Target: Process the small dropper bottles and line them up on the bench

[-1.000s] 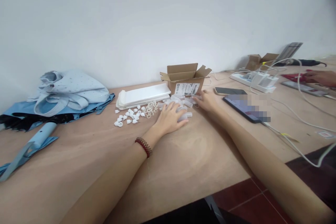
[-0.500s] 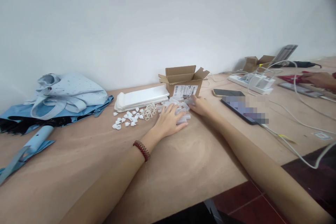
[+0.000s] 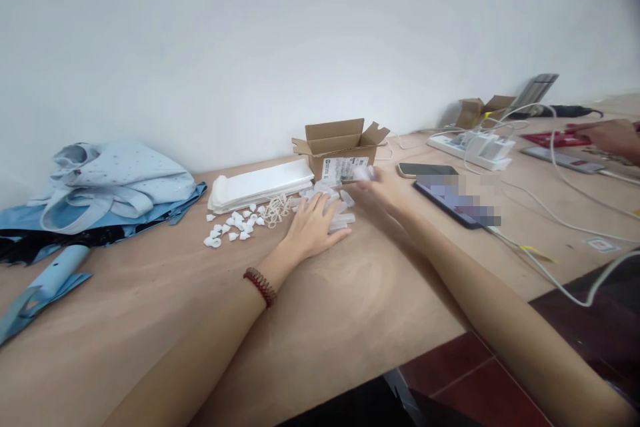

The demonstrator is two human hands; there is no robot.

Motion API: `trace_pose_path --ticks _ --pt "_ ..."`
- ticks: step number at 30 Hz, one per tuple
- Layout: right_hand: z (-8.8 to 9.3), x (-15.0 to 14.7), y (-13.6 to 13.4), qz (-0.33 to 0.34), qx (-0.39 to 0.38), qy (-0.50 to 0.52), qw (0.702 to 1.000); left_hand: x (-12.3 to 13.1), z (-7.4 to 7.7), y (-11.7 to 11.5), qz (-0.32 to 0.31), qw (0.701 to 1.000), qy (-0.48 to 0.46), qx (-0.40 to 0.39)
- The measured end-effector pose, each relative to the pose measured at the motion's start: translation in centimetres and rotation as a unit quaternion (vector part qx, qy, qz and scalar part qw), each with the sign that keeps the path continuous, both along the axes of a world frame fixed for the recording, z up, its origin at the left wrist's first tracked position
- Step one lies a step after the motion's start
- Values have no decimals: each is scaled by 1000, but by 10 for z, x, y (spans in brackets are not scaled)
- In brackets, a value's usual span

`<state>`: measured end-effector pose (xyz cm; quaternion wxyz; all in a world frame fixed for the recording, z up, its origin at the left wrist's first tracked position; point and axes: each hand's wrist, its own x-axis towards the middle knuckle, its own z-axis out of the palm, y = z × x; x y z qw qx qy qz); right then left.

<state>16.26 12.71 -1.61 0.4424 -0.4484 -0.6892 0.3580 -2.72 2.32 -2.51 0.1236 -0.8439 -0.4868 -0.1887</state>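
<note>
My left hand (image 3: pixel 313 225) lies over a pile of clear plastic tubes (image 3: pixel 343 219), its fingers spread. Just right of the pile my right hand (image 3: pixel 384 188) is raised a little above the table, slightly blurred, with its fingers closed on a translucent plastic tube (image 3: pixel 364 174). One loose piece lies between the two hands. To the left of the pile are rubber bands (image 3: pixel 279 211) in a tangle and several small white pointed caps (image 3: pixel 245 225). A stack of white paper sleeves (image 3: pixel 263 185) lies behind them.
An open cardboard box (image 3: pixel 337 153) stands behind the pile. Two phones, one a dark phone (image 3: pixel 445 203), lie to the right near a white power strip (image 3: pixel 473 150) with cables. A blue fabric bag (image 3: pixel 125 177) is at left. Another person's hand (image 3: pixel 615 140) is far right.
My right hand has lifted from the pile's right edge, bringing up a plastic tube. My left hand stays on the pile. The whole view has shifted slightly.
</note>
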Motion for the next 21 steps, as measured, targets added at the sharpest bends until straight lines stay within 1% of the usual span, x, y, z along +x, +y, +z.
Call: trace_pose_path --ticks 1,3,5,8,10,11,16,21 --pt "3 -1 -3 15 -43 93 995 0 0 0 0 1000 -6 -2" --pt "8 -4 -7 36 -105 234 966 0 0 1 3 1000 -16 -7" --pt "10 -7 -11 52 -145 299 942 0 -1 1 5 1000 -21 -9" --pt "8 -8 -12 64 -196 372 905 0 -3 0 8 1000 -22 -11" --pt "3 -9 -10 58 -208 396 892 0 -3 0 9 1000 -18 -12" --pt "1 -10 -8 52 -208 401 891 0 -3 0 8 1000 -15 -13" --pt "-10 -14 0 37 -197 393 897 2 -1 7 4 1000 -5 -8" --pt "-10 -17 -2 53 -191 379 904 8 -1 21 30 1000 2 6"
